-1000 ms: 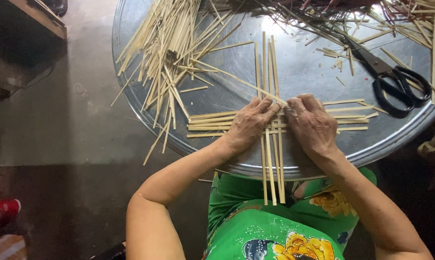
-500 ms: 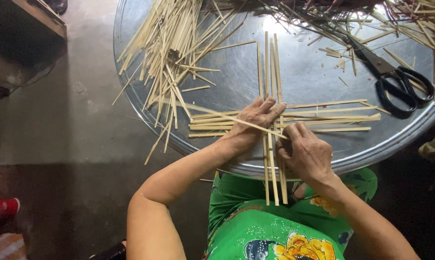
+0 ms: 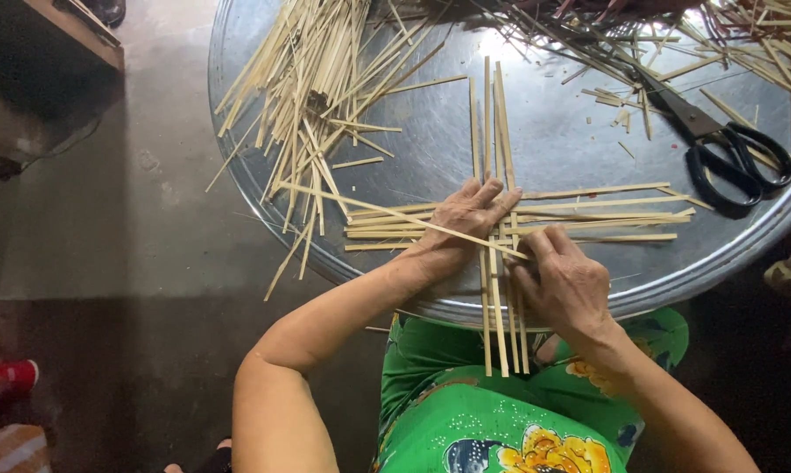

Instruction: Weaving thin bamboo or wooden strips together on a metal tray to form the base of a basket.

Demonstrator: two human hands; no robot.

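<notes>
1. Pressing flat on the crossing of the woven bamboo strips (image 3: 501, 229), left hand (image 3: 452, 232) with fingers spread and together against the slats, apparently to keep the lattice from shifting
2. Pinching one long diagonal strip (image 3: 395, 213) near its end, right hand (image 3: 566, 285) closed on it just beside the upright slats, seemingly to steer it across the weave
3. Lying crosswise on the near part of the round metal tray (image 3: 413, 158): several horizontal slats under and over a few vertical ones, whose near ends hang past the rim over the lap in green flowered cloth (image 3: 466, 412)
4. Serving as tabletop and container at once, shiny tray with a raised rim; holding a loose heap of spare bamboo strips (image 3: 317, 79) at its far left, well apart from the weave, probably stock kept within reach
5. Resting at the tray's right side, black-handled scissors (image 3: 720, 144), blades shut, among scattered offcuts and thin slivers near the far edge
6. Showing beyond the tray, bare concrete floor (image 3: 106, 228) and a dark wooden edge at the upper left
</notes>
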